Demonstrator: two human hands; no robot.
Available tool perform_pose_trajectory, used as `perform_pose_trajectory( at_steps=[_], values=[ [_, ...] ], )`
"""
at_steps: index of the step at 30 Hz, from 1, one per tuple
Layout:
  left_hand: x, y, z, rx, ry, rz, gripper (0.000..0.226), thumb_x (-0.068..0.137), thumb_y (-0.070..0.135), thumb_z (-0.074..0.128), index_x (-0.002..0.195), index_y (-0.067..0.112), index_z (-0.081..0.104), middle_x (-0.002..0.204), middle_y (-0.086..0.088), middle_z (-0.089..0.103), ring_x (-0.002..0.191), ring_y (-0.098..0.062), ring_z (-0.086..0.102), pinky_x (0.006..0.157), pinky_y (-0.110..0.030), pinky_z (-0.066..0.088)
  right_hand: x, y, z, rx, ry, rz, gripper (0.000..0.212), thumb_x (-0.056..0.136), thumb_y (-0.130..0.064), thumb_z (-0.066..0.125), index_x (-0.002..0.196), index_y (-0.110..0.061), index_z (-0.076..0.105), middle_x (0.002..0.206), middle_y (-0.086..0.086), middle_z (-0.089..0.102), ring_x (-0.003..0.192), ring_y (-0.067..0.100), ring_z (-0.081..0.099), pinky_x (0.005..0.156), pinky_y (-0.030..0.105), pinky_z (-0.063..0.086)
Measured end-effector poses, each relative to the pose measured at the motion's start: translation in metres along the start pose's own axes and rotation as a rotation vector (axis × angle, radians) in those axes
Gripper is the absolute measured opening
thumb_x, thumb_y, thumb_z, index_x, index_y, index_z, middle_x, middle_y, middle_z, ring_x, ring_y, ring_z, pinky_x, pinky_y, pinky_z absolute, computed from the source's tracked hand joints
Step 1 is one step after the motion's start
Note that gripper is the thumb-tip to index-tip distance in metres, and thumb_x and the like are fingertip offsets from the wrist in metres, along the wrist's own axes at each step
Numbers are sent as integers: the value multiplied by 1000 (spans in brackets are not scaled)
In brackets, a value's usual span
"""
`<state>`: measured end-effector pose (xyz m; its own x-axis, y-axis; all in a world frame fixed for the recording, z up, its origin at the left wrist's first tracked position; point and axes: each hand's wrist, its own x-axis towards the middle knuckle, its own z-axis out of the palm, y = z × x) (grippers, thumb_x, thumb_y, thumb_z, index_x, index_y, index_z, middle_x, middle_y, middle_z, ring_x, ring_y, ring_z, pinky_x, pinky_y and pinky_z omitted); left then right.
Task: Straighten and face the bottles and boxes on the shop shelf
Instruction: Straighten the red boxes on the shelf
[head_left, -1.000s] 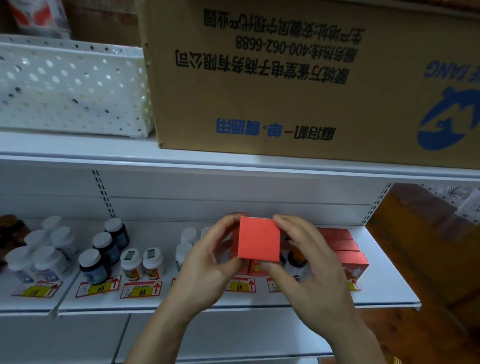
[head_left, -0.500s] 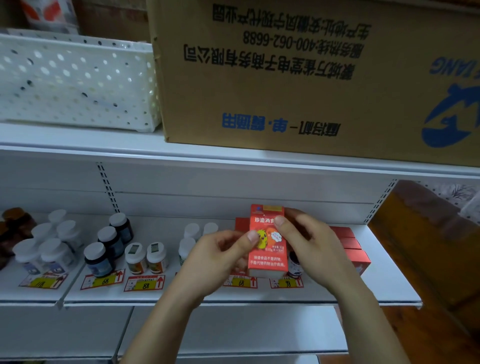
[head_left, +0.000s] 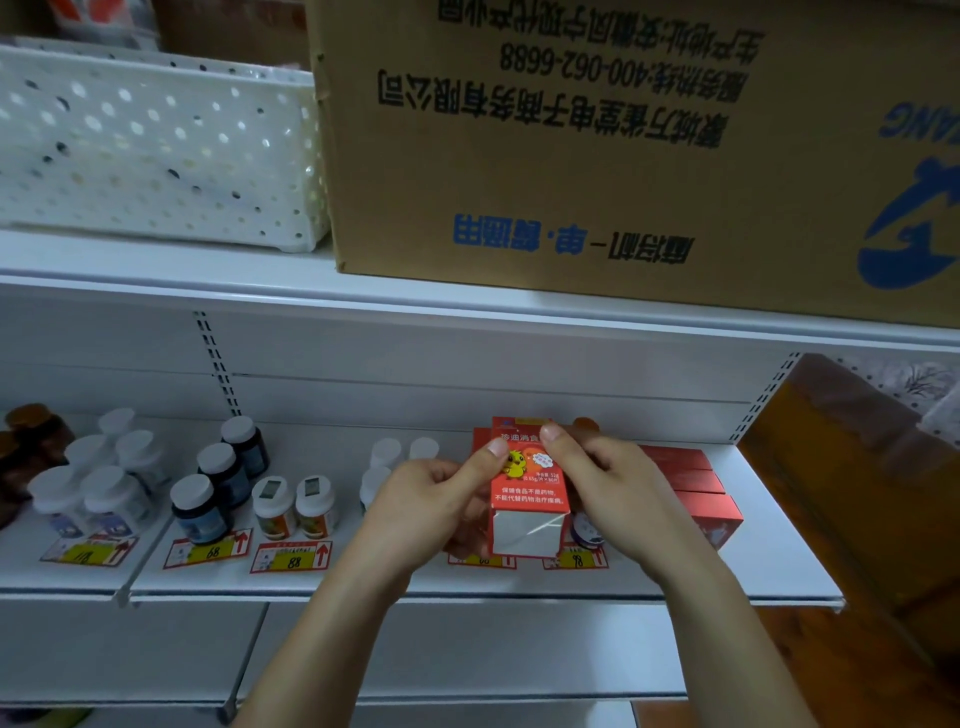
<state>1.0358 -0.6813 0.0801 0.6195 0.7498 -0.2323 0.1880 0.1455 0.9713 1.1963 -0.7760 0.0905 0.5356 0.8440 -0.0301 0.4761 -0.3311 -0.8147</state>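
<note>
Two bare hands hold one red box above the front of a white shop shelf (head_left: 467, 587), printed face toward the camera. From the left of that shelf stand brown bottles (head_left: 31, 436), then a cluster of white-capped bottles (head_left: 98, 488), then three dark bottles (head_left: 218, 478) in a row running back from the edge, then two small white bottles (head_left: 293, 506) side by side behind yellow price tags (head_left: 291, 558). More white bottles (head_left: 387, 457) show just behind the left hand (head_left: 421, 504), whose thumb presses the box's front near its top while its fingers curl round the left side. The red box (head_left: 527, 493) stands upright between the hands, a yellow cartoon chick on its face and its pale bottom flap turned toward the viewer; whether it touches the shelf cannot be told. The right hand (head_left: 618, 488) pinches the box's upper right corner, thumb on the front, fingers wrapped behind. Further right, a row of red boxes (head_left: 691, 483) lies flat on the shelf. On the upper shelf a white perforated basket (head_left: 156, 150) sits beside a large cardboard carton (head_left: 597, 156), its printing upside down.
</note>
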Motion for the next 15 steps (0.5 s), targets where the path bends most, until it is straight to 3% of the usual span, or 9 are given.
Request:
perform_pose_trajectory(
  at_steps=[4, 8, 10, 13, 15],
  values=[
    [2, 1, 0, 10, -6, 7, 58, 71, 66, 61, 71, 9, 70, 61, -8, 70, 50, -17, 63, 59, -30, 51, 0, -1, 0, 10, 7, -6, 38, 93, -66, 45, 91, -37, 70, 82, -22, 73, 77, -7, 66, 68, 18, 44],
    [4, -1, -2, 40, -44, 14, 64, 72, 66, 63, 82, 3, 71, 66, -9, 72, 54, -19, 66, 62, -31, 52, 0, 0, 0, 21, 20, -25, 35, 93, -65, 47, 101, -39, 69, 86, -21, 73, 81, -5, 68, 72, 20, 48],
    [5, -1, -4, 53, -67, 42, 57, 77, 60, 65, 83, 4, 70, 67, -10, 71, 57, -17, 67, 61, -28, 52, -1, 2, 0, 61, 29, -66, 33, 92, -62, 50, 109, -40, 68, 91, -20, 74, 85, -4, 69, 76, 21, 52],
    [7, -5, -7, 101, -132, 131, 28, 87, 37, 73, 107, 18, 71, 89, -3, 77, 77, -9, 73, 71, -21, 55, -5, 6, -3, 189, 65, -157, 26, 92, -39, 64, 118, -40, 66, 103, -23, 73, 96, -5, 68, 78, 14, 52],
    [12, -11, -9, 113, -170, 195, 36, 85, 24, 80, 119, 25, 65, 104, 2, 77, 97, -12, 73, 88, -30, 57, -9, 11, -4, 225, 41, -229, 36, 91, -24, 70, 123, -39, 63, 112, -22, 71, 107, -1, 66, 88, 20, 53]
  ],
)
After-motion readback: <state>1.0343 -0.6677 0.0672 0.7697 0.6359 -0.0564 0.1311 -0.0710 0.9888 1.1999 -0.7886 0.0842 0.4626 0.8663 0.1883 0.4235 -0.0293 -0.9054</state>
